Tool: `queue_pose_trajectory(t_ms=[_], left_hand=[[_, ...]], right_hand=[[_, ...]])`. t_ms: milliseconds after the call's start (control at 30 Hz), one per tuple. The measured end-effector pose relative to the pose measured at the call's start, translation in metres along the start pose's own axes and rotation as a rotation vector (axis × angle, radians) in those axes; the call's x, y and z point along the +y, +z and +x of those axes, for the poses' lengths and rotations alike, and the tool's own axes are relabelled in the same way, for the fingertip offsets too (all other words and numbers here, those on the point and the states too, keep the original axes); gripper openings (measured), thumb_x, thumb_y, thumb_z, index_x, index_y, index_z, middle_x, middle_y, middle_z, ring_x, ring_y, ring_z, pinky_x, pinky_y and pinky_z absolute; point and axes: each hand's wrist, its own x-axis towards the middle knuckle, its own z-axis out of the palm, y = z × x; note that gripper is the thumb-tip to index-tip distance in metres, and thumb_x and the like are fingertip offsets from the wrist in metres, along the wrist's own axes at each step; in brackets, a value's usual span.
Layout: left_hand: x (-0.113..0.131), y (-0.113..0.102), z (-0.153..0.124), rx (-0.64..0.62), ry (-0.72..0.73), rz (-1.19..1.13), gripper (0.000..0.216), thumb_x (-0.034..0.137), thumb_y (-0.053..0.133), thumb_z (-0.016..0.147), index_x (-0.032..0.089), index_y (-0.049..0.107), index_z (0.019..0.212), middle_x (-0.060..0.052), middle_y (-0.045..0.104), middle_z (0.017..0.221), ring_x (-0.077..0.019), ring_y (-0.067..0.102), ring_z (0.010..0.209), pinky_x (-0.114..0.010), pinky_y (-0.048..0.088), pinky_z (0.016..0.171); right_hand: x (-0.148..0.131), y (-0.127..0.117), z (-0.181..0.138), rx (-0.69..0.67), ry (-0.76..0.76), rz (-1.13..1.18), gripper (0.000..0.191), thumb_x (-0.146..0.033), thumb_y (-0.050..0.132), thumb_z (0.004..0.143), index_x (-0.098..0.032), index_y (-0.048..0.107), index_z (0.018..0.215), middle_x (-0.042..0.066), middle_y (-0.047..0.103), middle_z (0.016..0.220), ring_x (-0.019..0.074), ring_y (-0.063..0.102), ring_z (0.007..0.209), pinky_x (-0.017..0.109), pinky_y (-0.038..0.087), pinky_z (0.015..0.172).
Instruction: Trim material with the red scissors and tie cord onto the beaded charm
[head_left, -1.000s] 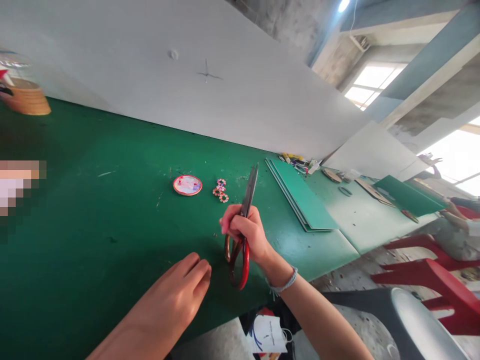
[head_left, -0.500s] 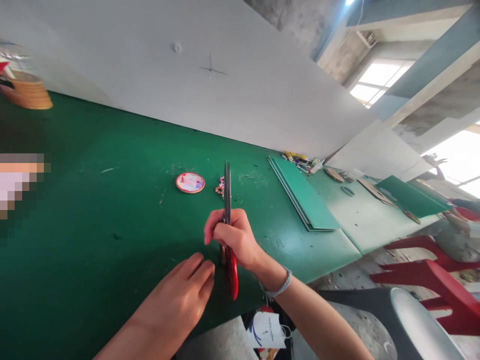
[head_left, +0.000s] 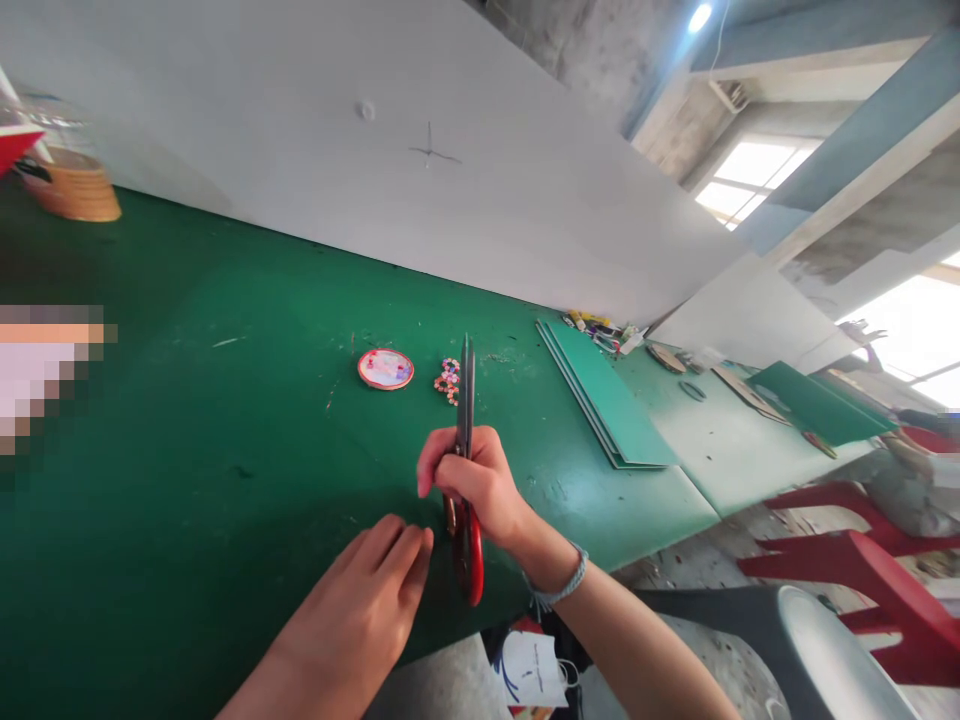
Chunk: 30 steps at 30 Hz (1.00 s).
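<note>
1. While the right hand (head_left: 480, 482) holds the scissors (head_left: 466, 425) in closed fingers, the blades (head_left: 466, 385) stand together, upright, above the counter (head_left: 225, 440), before colourful rings (head_left: 445, 379).
2. Left hand (head_left: 369, 595): fingers loosely curled near the handles (head_left: 475, 570); any contents cannot be told.
3. Apparent step: gripping the scissors; working the blades would call for fingers in the handles.

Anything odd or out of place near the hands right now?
The right hand grips the scissors around the middle, with the handle loops below the fist, an unusual hold. Farther right, the green boards are stacked unevenly, edges offset.
</note>
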Motion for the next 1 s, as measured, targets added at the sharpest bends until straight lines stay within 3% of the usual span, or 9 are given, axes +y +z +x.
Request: queue_pose_trajectory(t_ms=[233,400,567,733,1000], left_hand=[[-0.001,0.001,0.0,-0.048,0.065,-0.022,0.046,-0.007,0.044,0.075,0.017,0.073,0.101,-0.005,0.071,0.104,-0.0186,0.06,0.098,-0.032,0.048,0.089],[0.0,0.0,0.001,-0.11,0.036,-0.059,0.043,-0.003,0.047,0.08,0.018,0.07,0.109,-0.005,0.069,0.106,-0.0191,0.059,0.1,-0.034,0.047,0.091],[0.0,-0.004,0.002,-0.091,0.026,-0.053,0.043,-0.002,0.047,0.08,0.021,0.069,0.109,-0.004,0.068,0.104,-0.0189,0.06,0.1,-0.034,0.048,0.094],[0.0,-0.009,0.004,-0.03,0.064,0.079,0.046,-0.007,0.044,0.073,0.017,0.072,0.1,-0.003,0.069,0.097,-0.0185,0.059,0.096,-0.031,0.047,0.093],[0.001,0.006,-0.004,-0.028,0.062,0.053,0.048,-0.008,0.048,0.066,0.014,0.071,0.102,-0.004,0.068,0.102,-0.018,0.058,0.095,-0.03,0.048,0.09]], right_hand=[[-0.01,-0.005,0.005,0.011,-0.009,0.046,0.017,-0.012,0.048,0.064,-0.016,0.062,0.054,-0.007,0.034,0.039,0.0068,0.025,0.039,0.025,0.017,0.042],[-0.009,0.002,0.007,-0.011,-0.018,0.03,0.017,-0.013,0.048,0.062,-0.016,0.061,0.052,-0.006,0.036,0.041,0.0073,0.027,0.041,0.025,0.02,0.043],[0.002,0.007,0.004,-0.003,-0.004,-0.009,0.017,-0.012,0.047,0.062,-0.017,0.061,0.052,-0.005,0.039,0.044,0.0088,0.033,0.047,0.025,0.025,0.047],[0.002,0.005,0.001,0.023,0.01,0.023,0.016,-0.013,0.048,0.062,-0.016,0.062,0.053,-0.006,0.038,0.042,0.0082,0.029,0.044,0.025,0.021,0.045],[-0.017,-0.009,-0.005,0.137,-0.091,0.148,0.017,-0.01,0.048,0.061,-0.016,0.061,0.052,-0.007,0.032,0.037,0.0073,0.023,0.039,0.026,0.014,0.043]])
